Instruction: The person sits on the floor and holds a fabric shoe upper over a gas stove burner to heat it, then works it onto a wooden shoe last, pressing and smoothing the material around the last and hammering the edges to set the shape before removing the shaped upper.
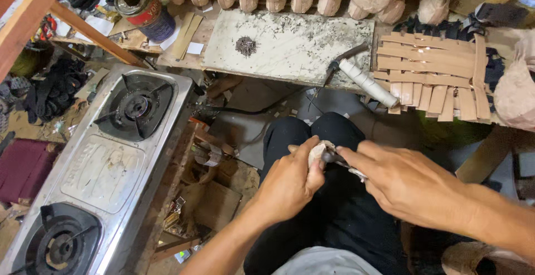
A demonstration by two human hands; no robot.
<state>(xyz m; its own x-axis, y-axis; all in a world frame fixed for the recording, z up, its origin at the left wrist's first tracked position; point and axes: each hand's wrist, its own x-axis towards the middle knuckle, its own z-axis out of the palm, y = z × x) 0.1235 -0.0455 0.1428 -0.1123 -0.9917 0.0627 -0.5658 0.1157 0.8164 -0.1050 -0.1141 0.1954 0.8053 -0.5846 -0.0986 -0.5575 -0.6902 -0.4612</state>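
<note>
1. The left hand (290, 183) is covering most of a small pale piece (320, 151); its shape is staying unclear.
2. The right hand (404, 183) is hiding a thin tool (352, 170).
3. The stove (106, 172) is running off the lower edge.

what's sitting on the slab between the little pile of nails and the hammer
In the head view, nothing sits between the pile of nails and the hammer: that stretch of the pale slab holds only scattered dark specks and scuff marks.

Tan strips (432, 74), silver stove (106, 169) w/ black burners (135, 106).
</note>
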